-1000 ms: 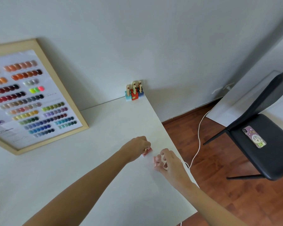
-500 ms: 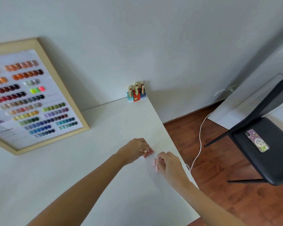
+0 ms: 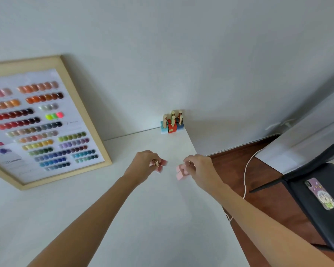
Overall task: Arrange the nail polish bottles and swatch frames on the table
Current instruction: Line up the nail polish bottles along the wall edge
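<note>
Reaching forward from the bottom edge, two bare forearms stretch over a white tabletop (image 3: pixel 162 228). The left hand (image 3: pixel 143 166) has its fingers curled round dark pink nail polish bottles (image 3: pixel 162 164); how many it grips is hard to tell, since the fingers hide most of them. The right hand (image 3: pixel 199 168) pinches pale pink bottles (image 3: pixel 180 173) by their tops, close to the tabletop's right edge. A bare gap separates the two hands.

Farther back, a cluster of bottles with gold caps (image 3: pixel 172 123) stands in the far right corner against the wall, with red, blue and turquoise bases. A wooden swatch frame (image 3: pixel 85 116) leans on the wall at the left, cut off by the picture's edge; rows of coloured nail tips fill it, and its small print is too blurred to read.

Beyond the tabletop's right edge, a white cable (image 3: pixel 246 170) trails over the wooden floor (image 3: pixel 231 166), and a phone (image 3: pixel 320 195) with a cartoon case lies on a black chair (image 3: pixel 305 182).
</note>
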`<state>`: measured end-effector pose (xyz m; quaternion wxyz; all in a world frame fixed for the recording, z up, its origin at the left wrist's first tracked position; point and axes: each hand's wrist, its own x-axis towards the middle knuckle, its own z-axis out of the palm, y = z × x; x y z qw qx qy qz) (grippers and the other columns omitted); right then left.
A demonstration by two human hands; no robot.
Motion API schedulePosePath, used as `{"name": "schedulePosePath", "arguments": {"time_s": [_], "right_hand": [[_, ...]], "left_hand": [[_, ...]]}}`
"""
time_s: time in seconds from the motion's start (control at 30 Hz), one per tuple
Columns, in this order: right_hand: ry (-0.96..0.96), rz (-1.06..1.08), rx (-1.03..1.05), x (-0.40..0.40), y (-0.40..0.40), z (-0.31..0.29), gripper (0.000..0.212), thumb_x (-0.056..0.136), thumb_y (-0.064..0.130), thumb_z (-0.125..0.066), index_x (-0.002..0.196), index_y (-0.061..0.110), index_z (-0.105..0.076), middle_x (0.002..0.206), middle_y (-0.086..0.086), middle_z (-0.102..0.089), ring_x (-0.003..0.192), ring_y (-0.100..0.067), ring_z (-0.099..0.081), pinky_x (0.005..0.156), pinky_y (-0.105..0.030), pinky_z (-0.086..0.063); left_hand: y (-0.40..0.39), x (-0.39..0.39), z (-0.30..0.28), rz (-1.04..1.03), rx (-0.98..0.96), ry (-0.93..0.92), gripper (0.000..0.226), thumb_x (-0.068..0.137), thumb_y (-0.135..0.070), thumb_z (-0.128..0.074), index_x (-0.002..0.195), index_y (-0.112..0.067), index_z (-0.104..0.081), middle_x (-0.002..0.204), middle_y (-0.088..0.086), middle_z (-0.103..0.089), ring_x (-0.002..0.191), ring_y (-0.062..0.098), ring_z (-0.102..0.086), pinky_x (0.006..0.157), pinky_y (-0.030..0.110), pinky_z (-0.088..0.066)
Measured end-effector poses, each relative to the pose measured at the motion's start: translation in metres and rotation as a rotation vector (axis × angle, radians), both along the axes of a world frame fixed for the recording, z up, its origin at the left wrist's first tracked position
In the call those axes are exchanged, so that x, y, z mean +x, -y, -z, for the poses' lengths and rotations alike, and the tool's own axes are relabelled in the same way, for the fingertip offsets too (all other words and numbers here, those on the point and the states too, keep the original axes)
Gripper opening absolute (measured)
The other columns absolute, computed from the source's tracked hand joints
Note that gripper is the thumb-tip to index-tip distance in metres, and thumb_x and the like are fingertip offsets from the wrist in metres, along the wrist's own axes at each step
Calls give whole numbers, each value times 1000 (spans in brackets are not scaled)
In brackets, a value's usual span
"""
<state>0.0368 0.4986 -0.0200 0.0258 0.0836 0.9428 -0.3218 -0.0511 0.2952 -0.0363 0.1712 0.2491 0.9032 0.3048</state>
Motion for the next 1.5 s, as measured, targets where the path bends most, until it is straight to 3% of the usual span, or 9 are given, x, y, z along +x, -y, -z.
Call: {"name": "schedulePosePath", "arguments": {"time_s": [0.2, 0.33, 0.43, 0.57, 0.7, 0.87, 1.07, 1.33, 1.5], "right_hand": [[-48, -66, -15, -100, 11, -5, 18, 91, 9, -57, 105, 2, -67, 103, -15, -68, 91, -22, -62, 73, -18, -38], [-20, -116, -26, -147, 27, -2, 18, 87, -2, -55, 99, -5, -67, 98, -20, -69, 90, -32, -63, 72, -32, -46], [-22, -120, 8, -171, 35, 2, 17, 85, -5, -52, 91, -8, -67, 91, -22, -69, 85, -34, -63, 73, -40, -50], [16, -128, 6, -193, 41, 11, 18, 77, -13, -46, 73, -9, -63, 78, -21, -69, 72, -32, -63, 65, -38, -50], [31, -102, 28, -206, 42, 20, 21, 79, -10, -44, 68, -8, -62, 79, -22, -68, 75, -35, -64, 66, -39, -53], [13, -79, 174, -212, 47, 26, 18, 84, -3, -47, 69, 0, -56, 78, -17, -54, 70, -30, -54, 58, -35, -39], [-15, -65, 140, -215, 48, 32, 15, 80, -4, -48, 73, -4, -61, 81, -19, -63, 75, -32, -60, 64, -41, -48], [-111, -79, -4, -204, 42, 43, 13, 82, -3, -59, 94, -1, -65, 89, -16, -68, 84, -27, -62, 69, -35, -51], [-337, -16, -99, -183, 29, 50, 24, 86, 3, -60, 110, 6, -65, 96, -11, -69, 85, -21, -63, 73, -23, -49]], "left_hand": [[-5, -51, 1, -240, 42, 38, 24, 80, 6, -57, 77, -15, -68, 89, -9, -77, 81, 6, -64, 69, 20, -49], [-7, -78, 8, -360, 90, 90, 33, 75, 12, -50, 65, -17, -63, 82, -4, -77, 75, 16, -71, 59, 12, -49], [-11, -95, 15, -404, 38, 44, 25, 76, 11, -53, 74, -7, -69, 81, 1, -73, 70, 20, -63, 53, 9, -41], [-16, -112, 22, -440, 32, 23, 28, 76, 14, -52, 76, -6, -71, 72, -2, -66, 65, 18, -54, 46, 5, -37], [-26, -123, 25, -468, 33, -22, 25, 78, 10, -53, 81, -7, -71, 80, 9, -65, 69, 24, -54, 59, 26, -42], [-40, -128, 33, -507, 59, -39, 26, 78, 10, -53, 92, -5, -69, 95, 15, -63, 80, 29, -59, 69, 34, -49], [-46, -123, 43, -539, 168, -71, 40, 81, 8, -60, 115, -14, -60, 99, 11, -62, 87, 28, -64, 76, 39, -54], [-43, -114, 57, -573, 212, -46, 44, 76, 8, -70, 115, -4, -55, 112, 12, -58, 89, 30, -67, 82, 42, -54], [-43, -115, 70, -618, 107, 76, 62, 72, -4, -79, 126, -5, -48, 123, 13, -52, 105, 33, -59, 92, 46, -50]]}}
